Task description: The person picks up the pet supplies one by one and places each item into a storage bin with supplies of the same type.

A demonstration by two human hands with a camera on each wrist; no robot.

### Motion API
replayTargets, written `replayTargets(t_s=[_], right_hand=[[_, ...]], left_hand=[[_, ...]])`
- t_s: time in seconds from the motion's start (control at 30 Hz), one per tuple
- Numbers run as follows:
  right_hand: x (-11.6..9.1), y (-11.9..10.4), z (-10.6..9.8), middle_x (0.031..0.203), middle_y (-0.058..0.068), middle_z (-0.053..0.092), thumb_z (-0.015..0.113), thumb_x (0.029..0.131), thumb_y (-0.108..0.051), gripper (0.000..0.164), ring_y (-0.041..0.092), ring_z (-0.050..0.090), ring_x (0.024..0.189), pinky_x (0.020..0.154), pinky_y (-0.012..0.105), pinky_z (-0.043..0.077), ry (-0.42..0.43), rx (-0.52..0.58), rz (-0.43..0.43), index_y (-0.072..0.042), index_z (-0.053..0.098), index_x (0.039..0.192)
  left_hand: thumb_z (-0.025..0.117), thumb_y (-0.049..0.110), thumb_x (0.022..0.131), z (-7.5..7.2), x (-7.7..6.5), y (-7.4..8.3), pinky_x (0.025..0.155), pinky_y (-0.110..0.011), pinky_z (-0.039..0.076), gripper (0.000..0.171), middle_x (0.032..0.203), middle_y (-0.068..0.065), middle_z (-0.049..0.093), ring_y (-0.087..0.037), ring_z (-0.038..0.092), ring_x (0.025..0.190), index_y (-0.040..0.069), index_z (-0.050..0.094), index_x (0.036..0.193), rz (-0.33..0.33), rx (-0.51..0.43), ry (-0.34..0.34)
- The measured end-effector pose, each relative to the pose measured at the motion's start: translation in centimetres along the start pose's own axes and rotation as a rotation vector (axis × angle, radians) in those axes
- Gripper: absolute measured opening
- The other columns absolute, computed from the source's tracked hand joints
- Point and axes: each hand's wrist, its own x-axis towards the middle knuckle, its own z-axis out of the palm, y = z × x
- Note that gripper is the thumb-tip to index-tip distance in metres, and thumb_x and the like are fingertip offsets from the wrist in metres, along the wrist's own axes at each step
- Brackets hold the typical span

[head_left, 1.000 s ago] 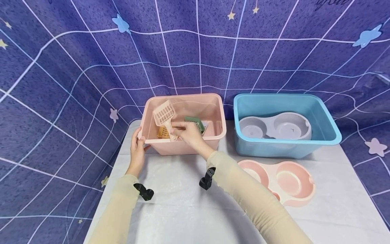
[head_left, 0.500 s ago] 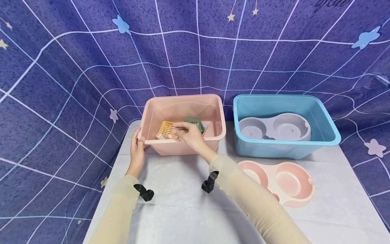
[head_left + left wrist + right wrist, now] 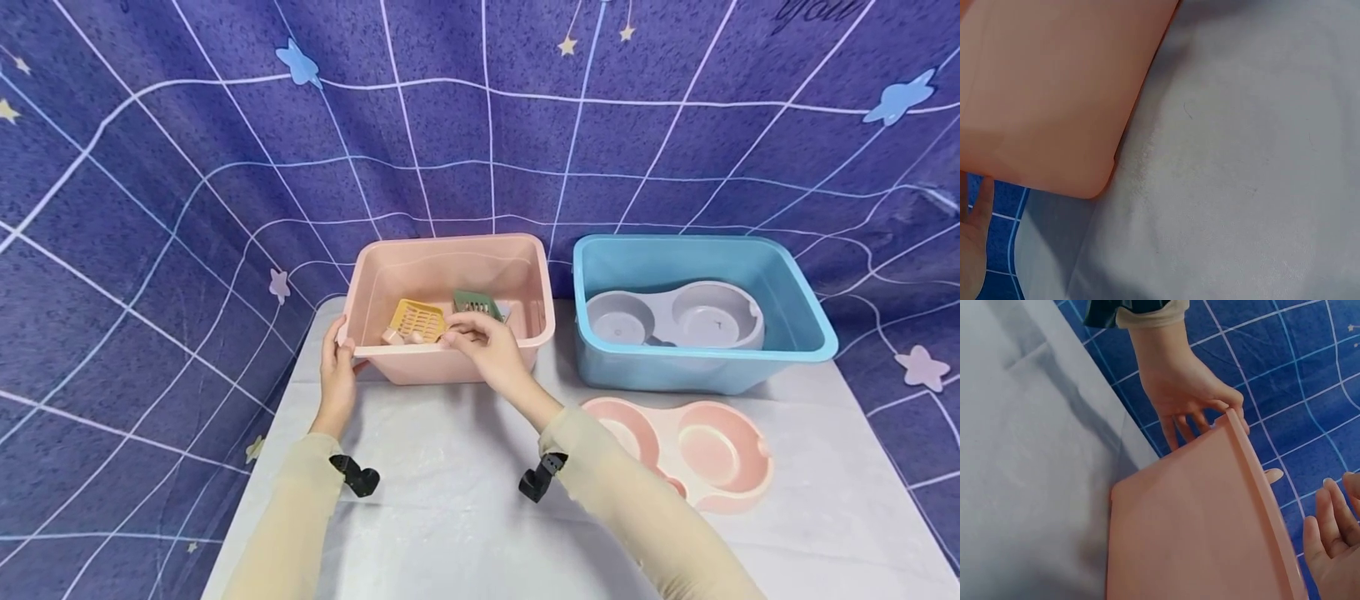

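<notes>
My left hand grips the pink plastic bin at its front left corner. In the right wrist view the thumb of that left hand lies over the rim, fingers below it. My right hand is over the bin's front rim; in the right wrist view the right hand's fingers are loosely bent with nothing between them. Inside the bin lie a yellow slotted litter scoop and a green one. Pale pink scoop parts show beside the yellow scoop, the rest hidden by the front wall.
Right of the pink bin stands a blue bin with a grey double pet bowl in it. A pink double bowl lies in front, partly behind my right sleeve. A patterned blue curtain backs the white-covered table.
My right hand has lowered the pale pink scoop into the bin beside the yellow one, let go of it and moved a little right. My left hand keeps its grip on the corner.
</notes>
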Motion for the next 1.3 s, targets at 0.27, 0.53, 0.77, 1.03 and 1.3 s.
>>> replayTargets(t_s=[0.27, 0.53, 0.77, 1.03, 1.3], right_hand=[[-2.7, -1.2, -0.8, 0.098, 0.019, 0.07, 0.068, 0.092, -0.004, 0.024, 0.028, 0.066, 0.091, 0.085, 0.032, 0.053, 0.009, 0.055, 0.031, 0.004, 0.069, 0.114], [-4.3, 0.1, -2.7, 0.098, 0.021, 0.069, 0.066, 0.095, -0.01, 0.023, 0.028, 0.066, 0.093, 0.084, 0.025, 0.052, 0.02, 0.065, -0.005, 0.004, 0.068, 0.114], [-5.8, -0.5, -4.6, 0.098, 0.015, 0.071, 0.065, 0.097, -0.011, 0.022, 0.03, 0.067, 0.095, 0.084, 0.03, 0.053, 0.023, 0.051, -0.034, 0.001, 0.068, 0.114], [-7.3, -1.2, -6.9, 0.099, 0.012, 0.072, 0.064, 0.097, -0.012, 0.02, 0.031, 0.067, 0.096, 0.086, 0.035, 0.054, 0.016, 0.019, -0.019, -0.003, 0.068, 0.114], [-8.5, -1.0, -8.8, 0.097, 0.017, 0.071, 0.063, 0.097, -0.006, 0.019, 0.019, 0.066, 0.091, 0.083, 0.029, 0.053, 0.026, 0.007, -0.052, 0.002, 0.067, 0.114]], left_hand=[[0.031, 0.013, 0.105, -0.5, -0.6, -0.2, 0.105, -0.056, 0.036, 0.052, 0.157, -0.013, 0.025, -0.036, 0.036, 0.135, 0.012, 0.024, 0.156, -0.006, 0.01, -0.006], [0.03, 0.013, 0.105, -0.1, -0.2, -0.1, 0.107, -0.059, 0.033, 0.052, 0.157, -0.015, 0.026, -0.037, 0.035, 0.137, 0.012, 0.023, 0.157, -0.002, 0.011, -0.011], [0.03, 0.012, 0.104, 0.1, 0.0, -0.1, 0.106, -0.059, 0.034, 0.053, 0.157, -0.014, 0.026, -0.037, 0.038, 0.134, 0.012, 0.023, 0.157, -0.004, 0.0, -0.003], [0.031, 0.01, 0.104, 0.1, 0.0, 0.0, 0.105, -0.058, 0.035, 0.052, 0.155, -0.014, 0.028, -0.036, 0.036, 0.135, 0.011, 0.024, 0.156, -0.006, -0.03, 0.005], [0.03, 0.01, 0.104, 0.2, 0.0, 0.1, 0.106, -0.059, 0.034, 0.053, 0.156, -0.015, 0.027, -0.038, 0.035, 0.137, 0.01, 0.024, 0.156, -0.002, -0.027, 0.008]])
